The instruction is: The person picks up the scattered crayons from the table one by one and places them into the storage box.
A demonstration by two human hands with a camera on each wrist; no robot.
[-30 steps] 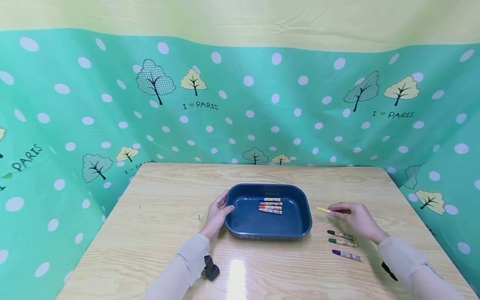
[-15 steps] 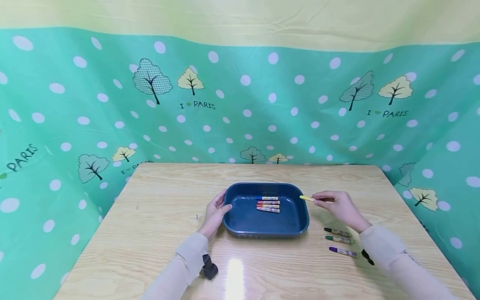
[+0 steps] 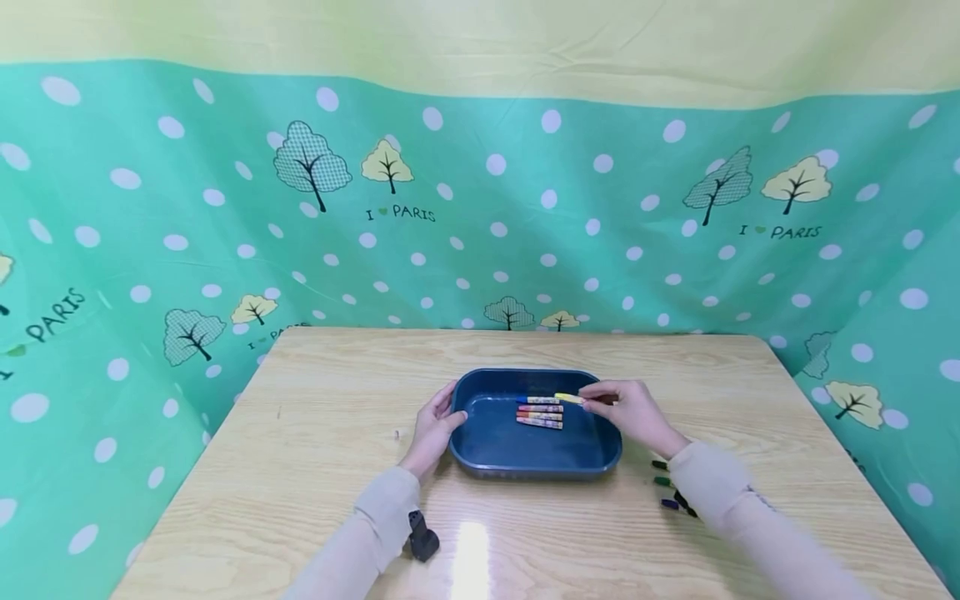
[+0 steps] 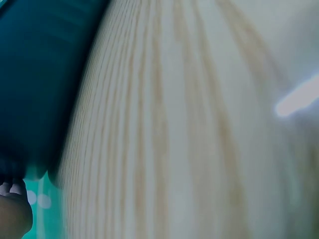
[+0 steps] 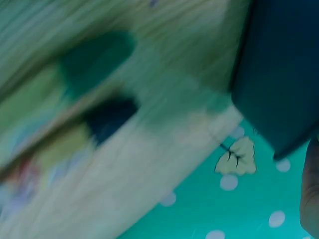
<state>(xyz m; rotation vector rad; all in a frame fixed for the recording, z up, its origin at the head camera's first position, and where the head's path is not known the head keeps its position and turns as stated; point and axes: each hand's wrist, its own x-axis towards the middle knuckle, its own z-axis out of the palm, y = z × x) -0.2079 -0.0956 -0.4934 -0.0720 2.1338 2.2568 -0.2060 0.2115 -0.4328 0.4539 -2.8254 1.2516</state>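
Observation:
On the left side of a dark blue tray (image 3: 491, 446), my left hand (image 3: 431, 429) grips the wall, thumb over the rim and fingers outside. My right hand (image 3: 630, 410) pinches a yellow crayon (image 3: 567, 398) between thumb and fingers, over the right half of the tray. Inside it lie a blue crayon (image 3: 537, 401) and, in a close row just nearer, red, orange and pale pink crayons (image 3: 540, 423). The yellow crayon's tip overlaps the blue one's end in the head view. Only edges of the hands show in the wrist views.
Right of the tray, black (image 3: 659, 464), green (image 3: 663, 481) and purple (image 3: 669, 503) crayons lie on the wooden table (image 3: 337, 375), partly hidden by my right sleeve (image 3: 712, 475). A black device (image 3: 423, 537) sits at my left wrist. A patterned green cloth (image 3: 480, 208) hangs behind.
My right hand has carried the yellow crayon leftward from the table over the rim and into the space above the tray. My left hand has stayed on the tray's side.

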